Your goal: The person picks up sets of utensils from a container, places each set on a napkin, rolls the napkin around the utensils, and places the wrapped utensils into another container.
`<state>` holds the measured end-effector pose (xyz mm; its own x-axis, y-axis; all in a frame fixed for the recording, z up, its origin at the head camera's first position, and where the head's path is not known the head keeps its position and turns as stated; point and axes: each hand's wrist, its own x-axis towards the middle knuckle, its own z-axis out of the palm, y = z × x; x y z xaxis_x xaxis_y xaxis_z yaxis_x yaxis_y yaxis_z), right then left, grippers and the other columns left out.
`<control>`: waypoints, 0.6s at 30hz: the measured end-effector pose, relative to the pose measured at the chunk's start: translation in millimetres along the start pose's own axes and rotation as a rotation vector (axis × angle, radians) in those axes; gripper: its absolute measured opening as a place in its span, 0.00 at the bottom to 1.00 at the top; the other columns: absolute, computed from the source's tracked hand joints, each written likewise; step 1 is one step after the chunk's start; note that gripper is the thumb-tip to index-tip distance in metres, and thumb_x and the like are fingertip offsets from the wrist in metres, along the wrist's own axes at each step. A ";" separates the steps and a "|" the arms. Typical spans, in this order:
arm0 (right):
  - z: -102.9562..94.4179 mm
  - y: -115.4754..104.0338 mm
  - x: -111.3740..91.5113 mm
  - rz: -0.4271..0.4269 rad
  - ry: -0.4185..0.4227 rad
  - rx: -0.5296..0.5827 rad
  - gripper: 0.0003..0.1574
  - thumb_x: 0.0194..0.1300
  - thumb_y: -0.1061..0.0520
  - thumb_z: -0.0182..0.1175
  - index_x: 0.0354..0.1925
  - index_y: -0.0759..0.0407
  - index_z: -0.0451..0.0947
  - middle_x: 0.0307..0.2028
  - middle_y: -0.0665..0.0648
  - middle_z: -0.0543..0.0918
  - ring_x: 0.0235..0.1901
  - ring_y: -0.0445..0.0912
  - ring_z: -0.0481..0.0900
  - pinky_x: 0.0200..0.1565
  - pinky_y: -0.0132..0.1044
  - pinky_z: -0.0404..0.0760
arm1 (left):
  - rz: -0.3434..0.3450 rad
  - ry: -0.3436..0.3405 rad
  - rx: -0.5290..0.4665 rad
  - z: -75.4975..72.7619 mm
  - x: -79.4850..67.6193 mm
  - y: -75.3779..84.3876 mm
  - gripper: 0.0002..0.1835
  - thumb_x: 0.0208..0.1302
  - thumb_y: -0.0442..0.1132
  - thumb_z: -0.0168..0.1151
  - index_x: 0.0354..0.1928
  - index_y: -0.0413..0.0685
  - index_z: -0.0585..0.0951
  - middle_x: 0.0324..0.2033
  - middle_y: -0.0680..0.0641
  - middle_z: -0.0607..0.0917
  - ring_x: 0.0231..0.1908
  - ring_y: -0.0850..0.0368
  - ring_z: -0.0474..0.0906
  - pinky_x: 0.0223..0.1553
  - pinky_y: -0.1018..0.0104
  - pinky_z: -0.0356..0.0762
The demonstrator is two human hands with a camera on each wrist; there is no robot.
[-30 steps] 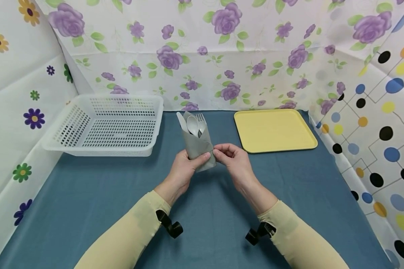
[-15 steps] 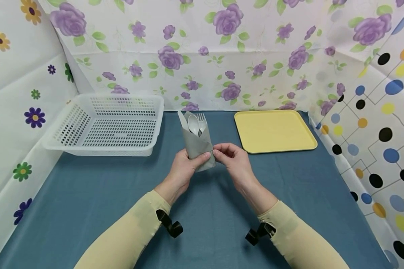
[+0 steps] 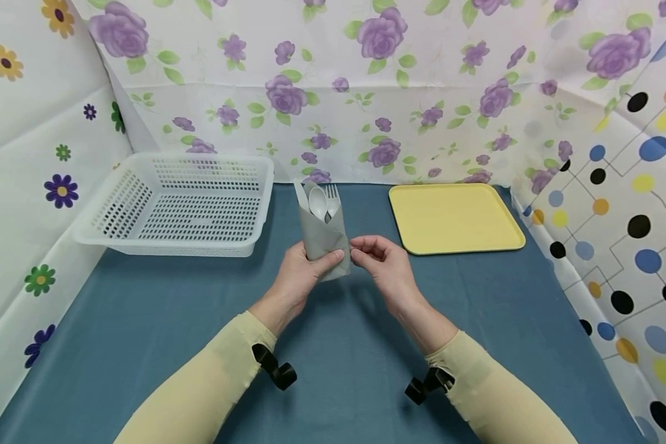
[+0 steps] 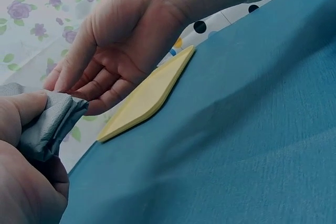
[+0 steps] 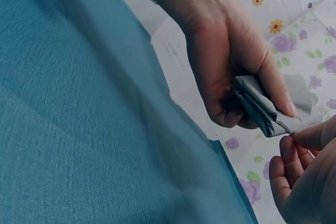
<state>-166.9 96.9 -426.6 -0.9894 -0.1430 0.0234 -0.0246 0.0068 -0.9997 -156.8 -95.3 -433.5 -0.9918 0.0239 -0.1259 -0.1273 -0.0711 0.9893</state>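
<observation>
A grey napkin [image 3: 322, 237] is wrapped around cutlery and held upright above the table. From its top stick out a white spoon [image 3: 318, 202], a white fork [image 3: 333, 196] and a flat white piece at the left, probably a knife [image 3: 301, 194]. My left hand [image 3: 296, 274] grips the lower part of the bundle, thumb in front. My right hand [image 3: 385, 265] has thumb and forefinger together at the napkin's right edge, pinching it by its corner as far as the right wrist view shows. In the left wrist view the folded napkin end [image 4: 50, 124] shows under the left thumb.
A white perforated basket [image 3: 200, 250] stands at the back left of the blue-clothed table [image 3: 333, 370]. At the back right lies a yellow tray [image 3: 457, 219]. Patterned cloths hang at the back and both sides.
My left hand and the napkin bundle have shifted slightly left. The napkin's right edge overlaps the right fingertips less. My right hand has barely moved.
</observation>
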 end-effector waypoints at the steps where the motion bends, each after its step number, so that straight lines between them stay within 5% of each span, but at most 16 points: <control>1: 0.3 0.2 0.0 0.000 0.000 -0.003 0.12 0.80 0.64 0.68 0.58 0.65 0.87 0.49 0.63 0.87 0.51 0.52 0.87 0.63 0.50 0.86 | 0.001 -0.001 0.003 -1.1 0.4 0.6 0.26 0.74 0.40 0.77 0.69 0.44 0.82 0.64 0.42 0.85 0.64 0.43 0.82 0.67 0.43 0.79; 6: 1.3 0.7 -0.1 -0.028 -0.003 -0.053 0.13 0.80 0.63 0.68 0.59 0.63 0.87 0.52 0.63 0.88 0.52 0.52 0.87 0.64 0.53 0.85 | 0.010 0.003 0.023 -7.3 1.4 5.3 0.26 0.74 0.41 0.77 0.70 0.45 0.82 0.64 0.42 0.85 0.63 0.44 0.82 0.66 0.43 0.80; 13: 3.6 2.7 0.5 -0.154 -0.008 -0.223 0.12 0.80 0.56 0.70 0.57 0.58 0.90 0.48 0.57 0.90 0.48 0.49 0.87 0.51 0.38 0.86 | 0.025 0.008 0.054 -13.4 0.3 13.0 0.26 0.74 0.41 0.77 0.70 0.45 0.82 0.63 0.42 0.85 0.62 0.43 0.83 0.65 0.42 0.79; 18: 9.2 0.1 2.5 -0.172 -0.008 -0.273 0.11 0.80 0.53 0.70 0.53 0.56 0.90 0.45 0.55 0.90 0.44 0.49 0.86 0.46 0.36 0.84 | 0.022 -0.014 0.056 -13.3 -1.3 12.1 0.26 0.75 0.42 0.76 0.70 0.46 0.82 0.64 0.42 0.85 0.63 0.44 0.82 0.66 0.42 0.79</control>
<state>-168.1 87.4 -426.7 -0.9664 -0.1727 0.1902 -0.2294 0.2470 -0.9415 -157.2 -109.5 -422.4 -0.9939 0.0373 -0.1034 -0.1040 -0.0163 0.9944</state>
